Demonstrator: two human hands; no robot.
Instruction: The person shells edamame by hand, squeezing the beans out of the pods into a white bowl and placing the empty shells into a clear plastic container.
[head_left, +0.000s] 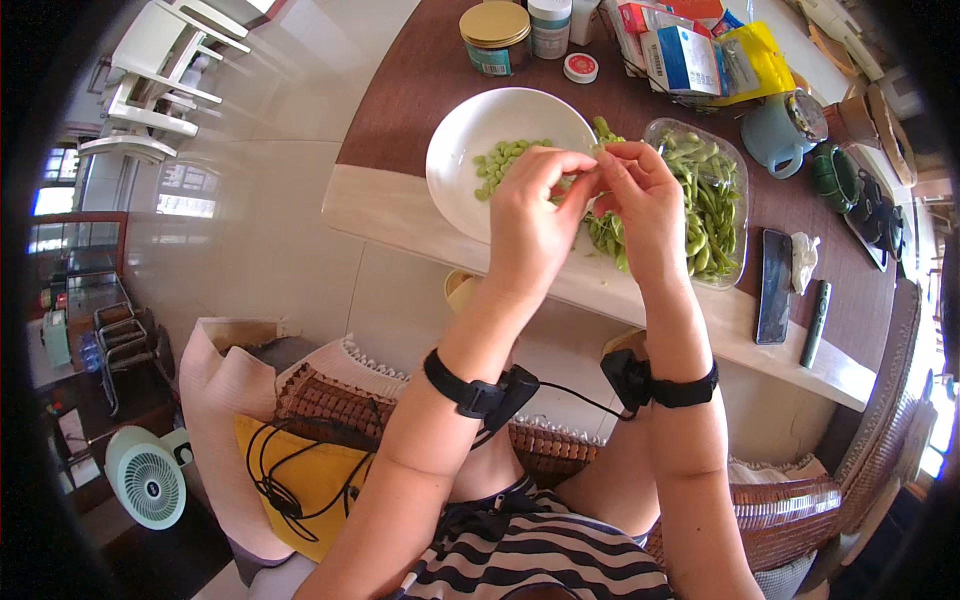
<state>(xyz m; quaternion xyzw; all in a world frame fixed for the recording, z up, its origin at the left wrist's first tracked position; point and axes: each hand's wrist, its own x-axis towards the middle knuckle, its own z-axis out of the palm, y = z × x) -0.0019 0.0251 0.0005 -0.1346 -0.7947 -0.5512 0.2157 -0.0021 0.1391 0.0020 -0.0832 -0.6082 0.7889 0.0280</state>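
Observation:
My left hand (538, 214) and my right hand (646, 206) meet at the fingertips above the right rim of a white bowl (454, 142). Pinched between them is a small green bean pod (598, 149), mostly hidden by the fingers. Shelled green beans (496, 166) lie in the bowl, partly covered by my left hand. Beneath and beside my right hand, green pods or hulls (606, 238) are heaped on the table. A clear plastic tray (741, 259) to the right is filled with whole green pods (701, 199).
Behind the bowl stand a gold-lidded jar (495, 37), a white-lidded tub (550, 30) and a round cap (580, 67). Packages (686, 60) fill a basket. Right of the tray are a blue mug (780, 135), a smartphone (773, 285), a crumpled tissue (805, 262) and a remote control (816, 322).

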